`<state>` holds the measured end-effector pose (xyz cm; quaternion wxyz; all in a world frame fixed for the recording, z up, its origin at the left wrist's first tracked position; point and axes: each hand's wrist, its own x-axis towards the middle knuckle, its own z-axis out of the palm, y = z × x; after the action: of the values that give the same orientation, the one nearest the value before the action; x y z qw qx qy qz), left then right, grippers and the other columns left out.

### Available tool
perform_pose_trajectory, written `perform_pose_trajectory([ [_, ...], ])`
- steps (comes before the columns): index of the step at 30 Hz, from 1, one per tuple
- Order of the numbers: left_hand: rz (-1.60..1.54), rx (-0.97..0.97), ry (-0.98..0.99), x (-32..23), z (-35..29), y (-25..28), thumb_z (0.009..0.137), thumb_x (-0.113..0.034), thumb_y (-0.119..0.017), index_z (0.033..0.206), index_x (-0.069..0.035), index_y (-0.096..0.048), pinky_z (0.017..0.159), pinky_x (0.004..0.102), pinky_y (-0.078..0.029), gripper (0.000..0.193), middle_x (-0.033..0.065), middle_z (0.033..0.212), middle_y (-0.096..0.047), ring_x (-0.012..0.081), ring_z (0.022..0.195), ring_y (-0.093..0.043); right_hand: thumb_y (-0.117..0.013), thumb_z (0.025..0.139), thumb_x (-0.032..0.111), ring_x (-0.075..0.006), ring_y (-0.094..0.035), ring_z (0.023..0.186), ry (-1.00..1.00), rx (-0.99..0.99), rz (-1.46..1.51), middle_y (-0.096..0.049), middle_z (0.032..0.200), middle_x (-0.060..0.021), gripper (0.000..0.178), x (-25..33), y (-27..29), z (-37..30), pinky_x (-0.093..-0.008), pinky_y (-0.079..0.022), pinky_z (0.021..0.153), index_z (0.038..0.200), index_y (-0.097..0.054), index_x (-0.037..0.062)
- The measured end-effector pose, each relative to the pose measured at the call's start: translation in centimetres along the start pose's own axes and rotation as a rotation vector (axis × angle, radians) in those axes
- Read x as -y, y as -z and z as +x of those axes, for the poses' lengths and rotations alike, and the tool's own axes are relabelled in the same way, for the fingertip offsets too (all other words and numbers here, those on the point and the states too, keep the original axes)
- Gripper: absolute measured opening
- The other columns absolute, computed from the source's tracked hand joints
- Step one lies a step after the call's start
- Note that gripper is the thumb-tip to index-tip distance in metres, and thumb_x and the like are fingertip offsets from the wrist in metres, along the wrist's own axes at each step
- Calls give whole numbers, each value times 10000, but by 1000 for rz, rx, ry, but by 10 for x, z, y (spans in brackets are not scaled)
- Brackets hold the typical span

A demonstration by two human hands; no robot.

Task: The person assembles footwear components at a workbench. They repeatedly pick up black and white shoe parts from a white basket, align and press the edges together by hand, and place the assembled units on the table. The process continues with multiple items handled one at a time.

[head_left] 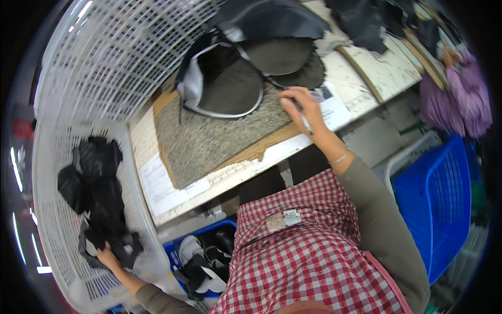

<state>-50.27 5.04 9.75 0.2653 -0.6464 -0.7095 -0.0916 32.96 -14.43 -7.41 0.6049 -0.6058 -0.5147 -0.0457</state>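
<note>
Inside the white plastic basket at the left, my left hand (107, 257) has its fingers closed at the edge of a black piece (93, 248) with a greyish inner side. Several more soft black pieces (99, 193) lie heaped beside it. Over the table, my right hand (303, 107) grips a slim pen-like tool (307, 124), dark with a pale end. Just beyond those fingers is a bundle of dark, shoe-upper-like pieces (230, 86) with a silvery edge. It rests on a speckled grey mat (209, 141), and neither hand's palm is visible.
A tall white lattice basket wall (130, 47) rises at the left. Paper sheets (172, 183) lie on the white table (361, 78). Below stands a blue crate (172, 251) with black and white pieces; a blue basket (449, 199) is at right. Another person's purple sleeve (465, 89) shows at far right.
</note>
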Motion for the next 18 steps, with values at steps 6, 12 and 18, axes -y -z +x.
perform_pose_trajectory([
  [6, -668, -352, -193, -188, 1, 129, 956, -129, -715, 1122, 26, -739, 813, 397, -534, 228, 218, 1002, -754, 293, 896, -726, -674, 973, 113, -279, -652, 1067, -37, 82, 32, -708, 1070, -145, 149, 9, -8, 3, -359, -519, 907, 1068, -728, 13],
  [12, -563, -517, -1102, -398, -25, 145, 783, 15, -614, 1200, -83, -715, 888, 360, -602, 439, 80, 1169, -744, 279, 1059, -720, -618, 1021, 136, -218, -639, 1055, -107, 187, 213, -691, 1105, -106, 187, 35, -10, -11, -321, -491, 925, 1134, -725, 33],
  [18, -642, 341, -1114, -443, -81, 64, 778, 79, -573, 1384, -78, -603, 1114, 401, -484, 627, 83, 1506, -554, 310, 1404, -505, -446, 1112, 276, -114, -583, 897, -202, 365, 425, -688, 959, -62, 404, 65, -32, -17, -260, -456, 813, 1217, -701, -19],
])
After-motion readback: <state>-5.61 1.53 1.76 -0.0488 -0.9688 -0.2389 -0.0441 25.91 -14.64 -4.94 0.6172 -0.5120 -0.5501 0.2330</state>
